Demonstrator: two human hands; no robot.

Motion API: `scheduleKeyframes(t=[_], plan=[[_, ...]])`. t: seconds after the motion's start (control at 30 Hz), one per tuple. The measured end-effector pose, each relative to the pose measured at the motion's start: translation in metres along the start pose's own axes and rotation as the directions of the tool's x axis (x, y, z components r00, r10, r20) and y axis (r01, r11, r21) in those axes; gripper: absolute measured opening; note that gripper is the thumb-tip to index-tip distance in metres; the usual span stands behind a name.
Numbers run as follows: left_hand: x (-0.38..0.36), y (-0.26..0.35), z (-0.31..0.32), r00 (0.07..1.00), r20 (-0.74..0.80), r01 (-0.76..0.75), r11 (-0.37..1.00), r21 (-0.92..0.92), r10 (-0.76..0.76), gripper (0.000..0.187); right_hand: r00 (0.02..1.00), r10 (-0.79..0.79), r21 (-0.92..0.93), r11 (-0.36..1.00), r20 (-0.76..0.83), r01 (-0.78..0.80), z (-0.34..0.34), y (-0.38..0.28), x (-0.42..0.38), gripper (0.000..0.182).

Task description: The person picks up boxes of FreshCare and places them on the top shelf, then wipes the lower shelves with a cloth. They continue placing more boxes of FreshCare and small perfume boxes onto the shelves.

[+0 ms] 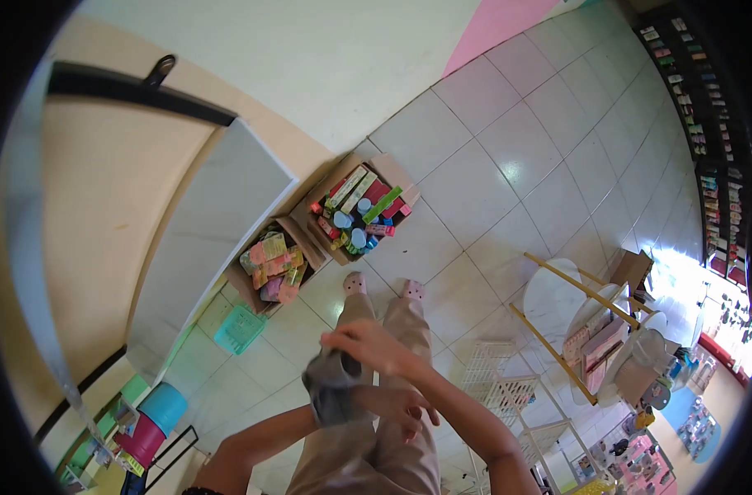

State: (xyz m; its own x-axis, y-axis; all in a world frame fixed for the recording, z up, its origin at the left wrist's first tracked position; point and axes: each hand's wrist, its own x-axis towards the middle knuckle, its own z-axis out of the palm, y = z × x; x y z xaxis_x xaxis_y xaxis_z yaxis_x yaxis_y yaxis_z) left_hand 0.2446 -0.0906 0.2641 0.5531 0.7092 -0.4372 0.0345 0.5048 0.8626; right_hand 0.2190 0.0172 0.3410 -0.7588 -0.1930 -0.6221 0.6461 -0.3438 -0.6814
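Observation:
A grey cloth, smeared by motion, lies bunched over my left wrist in front of my legs. My right hand reaches across from the right and is closed on the cloth's upper edge. Below it, my left hand extends to the right past the cloth with its fingers loosely bent and apart, holding nothing. Part of my left forearm is hidden under the cloth. Behind both hands are my beige trousers.
On the tiled floor ahead stand a cardboard box of bottles and packs and another box of colourful packets. Beside them is a turquoise basket. White wire racks and a gold-framed shelf stand are at right.

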Motion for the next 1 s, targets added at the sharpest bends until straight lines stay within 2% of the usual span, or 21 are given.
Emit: scheduleKeyframes(t=[0.07, 0.1, 0.17, 0.2, 0.23, 0.27, 0.3, 0.33, 0.4, 0.53, 0.6, 0.63, 0.67, 0.73, 0.77, 0.83, 0.87, 0.93, 0.97, 1.0], plan=[[0.002, -0.014, -0.049, 0.997, -0.075, 0.007, 0.997, -0.08, -0.013, 0.048, 0.963, -0.034, -0.032, 0.999, -0.266, 0.026, -0.02, 0.02, 0.029, 0.042], [0.004, -0.022, -0.083, 0.993, -0.114, 0.009, 0.993, -0.12, -0.023, 0.047, 0.963, -0.037, -0.026, 0.999, -0.268, 0.032, -0.033, 0.023, 0.039, 0.042], [-0.011, -0.048, -0.129, 0.981, -0.189, 0.012, 0.977, -0.211, -0.053, 0.046, 0.947, 0.0, -0.147, 0.988, -0.32, -0.049, -0.055, 0.035, 0.058, 0.043], [-0.064, -0.08, -0.135, 0.972, -0.225, 0.012, 0.965, -0.26, -0.073, 0.046, 0.949, 0.005, -0.135, 0.989, -0.317, -0.051, -0.058, 0.045, 0.069, 0.043], [-0.035, -0.079, -0.163, 0.961, -0.258, 0.013, 0.95, -0.312, -0.098, 0.045, 0.87, -0.14, -0.196, 0.979, -0.472, 0.051, -0.056, 0.055, 0.082, 0.044], [-0.035, -0.09, -0.188, 0.949, -0.289, 0.013, 0.931, -0.364, -0.126, 0.045, 0.748, -0.277, -0.271, 0.953, -0.603, 0.135, -0.055, 0.064, 0.093, 0.046], [-0.027, -0.099, -0.204, 0.935, -0.317, 0.013, 0.909, -0.416, -0.158, 0.045, 0.843, -0.219, -0.307, 0.949, -0.491, 0.068, -0.06, 0.056, 0.095, 0.052], [-0.045, -0.114, -0.211, 0.92, -0.341, 0.013, 0.884, -0.467, -0.193, 0.044, 0.847, -0.203, -0.286, 0.956, -0.491, 0.063, -0.053, 0.053, 0.098, 0.052], [-0.053, -0.135, -0.229, 0.887, -0.381, 0.005, 0.83, -0.558, -0.262, 0.043, 0.681, -0.451, -0.602, 0.798, -0.577, 0.018, -0.029, 0.048, 0.11, 0.058], [-0.042, -0.143, -0.227, 0.83, -0.42, -0.021, 0.733, -0.68, -0.366, 0.042, 0.682, -0.417, -0.576, 0.818, -0.6, -0.007, 0.006, 0.051, 0.123, 0.065], [-0.034, -0.121, -0.228, 0.755, -0.538, -0.33, 0.491, -0.806, -0.376, 0.037, 0.63, -0.441, -0.362, 0.895, -0.639, 0.259, 0.022, 0.065, 0.138, 0.066], [-0.03, -0.111, -0.226, 0.721, -0.566, -0.359, 0.484, -0.798, -0.399, 0.04, 0.641, -0.398, -0.308, 0.917, -0.656, 0.254, 0.022, 0.058, 0.138, 0.058], [-0.029, -0.115, -0.225, 0.72, -0.564, -0.356, 0.482, -0.801, -0.404, 0.04, 0.644, -0.393, -0.303, 0.919, -0.657, 0.252, 0.022, 0.059, 0.142, 0.058], [-0.025, -0.127, -0.222, 0.637, -0.651, -0.44, 0.498, -0.747, -0.413, 0.042, 0.666, -0.496, -0.381, 0.865, -0.557, 0.326, 0.023, 0.056, 0.15, 0.046], [-0.024, -0.132, -0.222, 0.638, -0.645, -0.437, 0.493, -0.752, -0.42, 0.042, 0.671, -0.489, -0.375, 0.87, -0.558, 0.321, 0.026, 0.054, 0.153, 0.046], [-0.019, -0.137, -0.228, 0.594, -0.703, -0.488, 0.521, -0.701, -0.39, 0.042, 0.782, -0.479, -0.26, 0.877, -0.398, 0.404, 0.022, 0.035, 0.153, 0.038], [-0.018, -0.14, -0.234, 0.594, -0.702, -0.487, 0.519, -0.703, -0.393, 0.042, 0.785, -0.476, -0.258, 0.879, -0.397, 0.402, 0.021, 0.038, 0.155, 0.038], [-0.02, -0.128, -0.253, 0.589, -0.715, -0.642, 0.32, -0.697, -0.376, 0.042, 0.705, -0.454, -0.197, 0.887, -0.545, 0.418, 0.017, 0.041, 0.157, 0.035], [-0.023, -0.121, -0.263, 0.587, -0.715, -0.64, 0.322, -0.697, -0.38, 0.042, 0.712, -0.379, -0.181, 0.923, -0.591, 0.341, 0.007, 0.047, 0.155, 0.035], [-0.027, -0.116, -0.274, 0.661, -0.709, -0.678, 0.207, -0.705, -0.246, 0.042, 0.662, -0.326, -0.136, 0.937, -0.675, 0.323, 0.002, 0.061, 0.16, 0.034]])
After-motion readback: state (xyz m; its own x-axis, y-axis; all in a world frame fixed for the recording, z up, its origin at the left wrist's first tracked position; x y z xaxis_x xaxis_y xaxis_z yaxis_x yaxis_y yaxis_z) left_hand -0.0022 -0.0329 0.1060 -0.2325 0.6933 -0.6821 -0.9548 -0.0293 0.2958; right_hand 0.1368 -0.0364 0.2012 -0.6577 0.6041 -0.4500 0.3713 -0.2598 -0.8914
